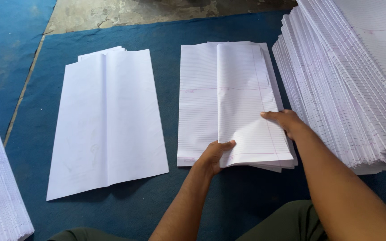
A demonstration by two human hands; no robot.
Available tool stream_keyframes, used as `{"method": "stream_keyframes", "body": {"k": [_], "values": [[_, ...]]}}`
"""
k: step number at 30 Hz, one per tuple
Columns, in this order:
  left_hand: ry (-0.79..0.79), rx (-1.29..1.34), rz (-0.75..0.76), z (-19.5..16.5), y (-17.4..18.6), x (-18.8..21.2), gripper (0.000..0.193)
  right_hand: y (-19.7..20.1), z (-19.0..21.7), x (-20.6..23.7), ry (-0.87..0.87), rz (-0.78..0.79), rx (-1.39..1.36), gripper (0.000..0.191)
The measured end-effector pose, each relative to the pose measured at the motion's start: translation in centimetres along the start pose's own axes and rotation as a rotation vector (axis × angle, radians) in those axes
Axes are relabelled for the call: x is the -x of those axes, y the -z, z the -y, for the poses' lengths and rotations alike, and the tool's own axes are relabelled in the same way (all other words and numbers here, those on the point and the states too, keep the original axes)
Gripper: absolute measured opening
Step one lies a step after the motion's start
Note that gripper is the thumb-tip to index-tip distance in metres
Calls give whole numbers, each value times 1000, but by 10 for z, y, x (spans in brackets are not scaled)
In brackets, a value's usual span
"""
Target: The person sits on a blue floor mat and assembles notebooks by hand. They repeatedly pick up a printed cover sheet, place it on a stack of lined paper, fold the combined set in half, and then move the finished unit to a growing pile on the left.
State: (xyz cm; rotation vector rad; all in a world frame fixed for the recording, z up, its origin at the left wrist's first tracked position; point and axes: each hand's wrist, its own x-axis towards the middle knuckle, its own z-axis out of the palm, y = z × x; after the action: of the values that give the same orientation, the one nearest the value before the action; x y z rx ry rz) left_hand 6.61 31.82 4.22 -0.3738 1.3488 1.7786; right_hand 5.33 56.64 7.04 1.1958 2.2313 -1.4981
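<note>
Blue mat (228, 196) under ruled sheets (242, 102); concrete floor (135, 11) beyond.

I see even, soft daylight across the view, fairly bright. The white paper stack (358, 67) at two o'clock nearly washes out, its ruled lines faint. Shadows are short and weak under the sheets. Focus holds sharp throughout, with slight stretching toward the corners.

blank folded sheets (108, 120), tall paper stack (349, 85)
</note>
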Motion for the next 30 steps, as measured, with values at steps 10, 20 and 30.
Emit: {"method": "stream_keyframes", "body": {"k": [10,20,30], "values": [[-13,-169,-93,-1,-3,-3,62,8,-10,-7,-100,295,-207,76],[-57,-84,-42,-12,-4,9,63,10,13,22,98,166,-186,70],[-134,-323,-86,-62,87,74,62,-27,62,63,226,201,-277,52]]}}
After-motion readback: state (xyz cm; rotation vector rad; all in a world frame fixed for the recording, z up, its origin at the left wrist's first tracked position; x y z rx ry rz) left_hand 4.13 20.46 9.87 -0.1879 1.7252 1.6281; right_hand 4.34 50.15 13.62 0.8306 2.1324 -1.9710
